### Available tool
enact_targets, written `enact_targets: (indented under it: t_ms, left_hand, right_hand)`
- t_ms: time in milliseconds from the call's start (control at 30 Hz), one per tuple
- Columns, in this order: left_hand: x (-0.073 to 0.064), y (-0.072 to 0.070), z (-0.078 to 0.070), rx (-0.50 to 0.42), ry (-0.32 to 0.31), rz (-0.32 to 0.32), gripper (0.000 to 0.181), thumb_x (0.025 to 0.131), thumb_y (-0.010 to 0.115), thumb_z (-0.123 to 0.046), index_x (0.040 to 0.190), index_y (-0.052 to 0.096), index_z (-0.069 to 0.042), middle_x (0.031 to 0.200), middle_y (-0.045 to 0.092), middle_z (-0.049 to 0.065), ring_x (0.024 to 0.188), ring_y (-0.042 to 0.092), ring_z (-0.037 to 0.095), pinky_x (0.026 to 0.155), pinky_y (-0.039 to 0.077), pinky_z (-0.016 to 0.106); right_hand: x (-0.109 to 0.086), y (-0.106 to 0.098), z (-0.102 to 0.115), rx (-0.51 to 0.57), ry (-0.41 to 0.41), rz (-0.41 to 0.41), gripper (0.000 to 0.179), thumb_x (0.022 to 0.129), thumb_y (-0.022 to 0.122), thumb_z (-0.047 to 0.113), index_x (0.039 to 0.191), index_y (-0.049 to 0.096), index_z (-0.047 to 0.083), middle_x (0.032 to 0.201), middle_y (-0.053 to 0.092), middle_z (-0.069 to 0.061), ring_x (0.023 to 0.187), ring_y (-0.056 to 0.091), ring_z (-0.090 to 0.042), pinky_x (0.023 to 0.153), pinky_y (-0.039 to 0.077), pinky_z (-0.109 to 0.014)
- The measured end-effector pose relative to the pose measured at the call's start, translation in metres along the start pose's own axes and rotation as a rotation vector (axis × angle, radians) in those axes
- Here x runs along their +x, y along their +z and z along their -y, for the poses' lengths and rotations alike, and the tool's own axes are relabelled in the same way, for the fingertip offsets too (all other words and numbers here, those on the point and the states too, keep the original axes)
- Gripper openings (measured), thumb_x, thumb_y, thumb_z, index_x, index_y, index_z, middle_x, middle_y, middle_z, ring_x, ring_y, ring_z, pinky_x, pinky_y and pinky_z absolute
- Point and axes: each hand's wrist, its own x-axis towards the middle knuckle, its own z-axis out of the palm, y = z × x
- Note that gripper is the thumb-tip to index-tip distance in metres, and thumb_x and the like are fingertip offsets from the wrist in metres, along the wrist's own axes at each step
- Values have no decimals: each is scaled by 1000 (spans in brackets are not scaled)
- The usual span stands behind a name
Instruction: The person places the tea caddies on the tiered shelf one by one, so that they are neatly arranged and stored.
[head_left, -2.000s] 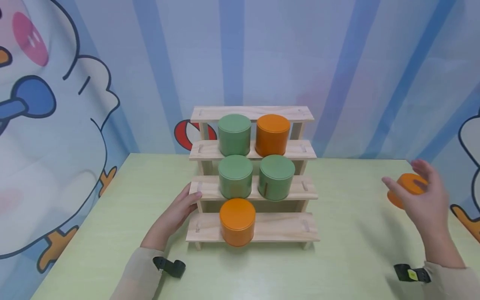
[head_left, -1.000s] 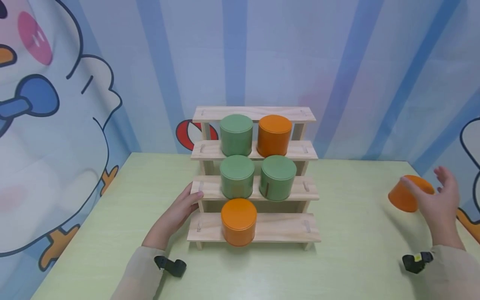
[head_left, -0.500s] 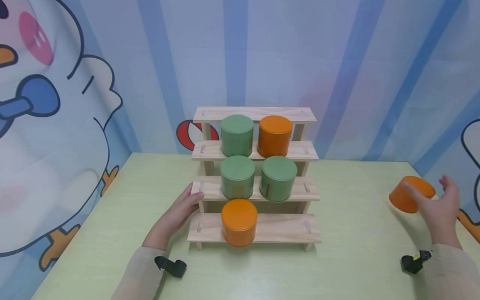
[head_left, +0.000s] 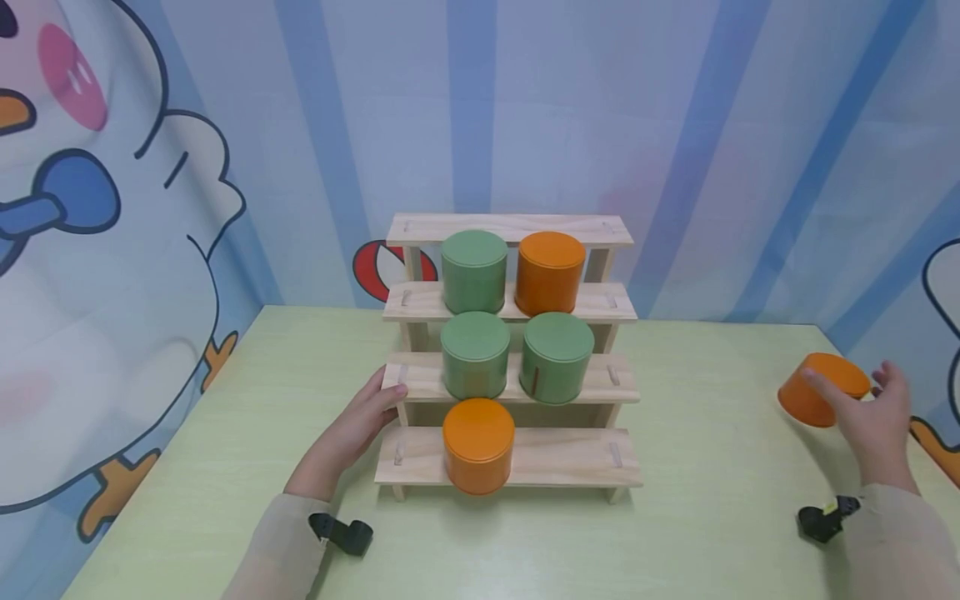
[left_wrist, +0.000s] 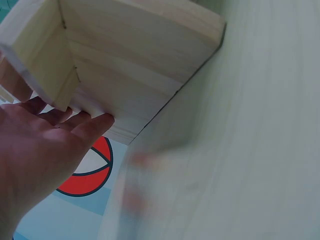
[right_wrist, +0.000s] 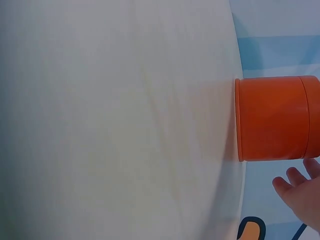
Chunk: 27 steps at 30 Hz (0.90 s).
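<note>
A stepped wooden display stand (head_left: 570,457) stands mid-table. My left hand (head_left: 352,425) grips its left side, thumb over the second step's edge; in the left wrist view, fingers (left_wrist: 95,129) touch the inner face of the side board. On the stand are round tins: an orange tin (head_left: 478,446) on the lowest step, a green tin (head_left: 475,356) and another green tin (head_left: 557,358) above, then a green tin (head_left: 473,272) and an orange tin (head_left: 550,273). At far right, my right hand (head_left: 873,433) is spread beside a separate orange tin (head_left: 813,396), fingers loosely bent, not closed round it.
The stand's top step (head_left: 510,227) bears no tin. A pale table (head_left: 712,517) extends around the stand. Behind it hangs a blue striped cloth (head_left: 570,108) with cartoon figures. Both wrists wear a black camera band (head_left: 341,533).
My right hand has shifted right and lower, leaving more of the far-right orange tin showing; lately it drifted slightly down and left. My left hand keeps its place on the stand.
</note>
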Motion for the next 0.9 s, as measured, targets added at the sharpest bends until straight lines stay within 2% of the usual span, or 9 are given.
enact_targets:
  t_ms: [267,600,900]
  left_hand:
    - [-1,0,0,-3,-4,-3,66,100,41,-29,156,8,-16,159,14,14,142,24,34,117,20,50]
    - [-1,-1,0,1,-4,-5,66,101,41,-29,156,8,-16,159,15,14,141,25,35,117,21,50]
    - [0,-1,0,1,9,1,66,101,41,-30,156,9,-16,159,15,15,141,25,35,117,20,51]
  right_hand:
    - [-48,-22,61,65,120,195,112,85,61,56,153,-17,12,159,-13,-19,144,2,-44,114,16,-59]
    - [-50,-23,61,95,148,251,112,87,59,55,151,-18,5,158,-14,-23,144,1,-43,114,15,-58]
    - [-47,-20,62,102,163,237,111,85,61,55,153,-11,4,159,-7,-23,144,7,-42,115,17,-56]
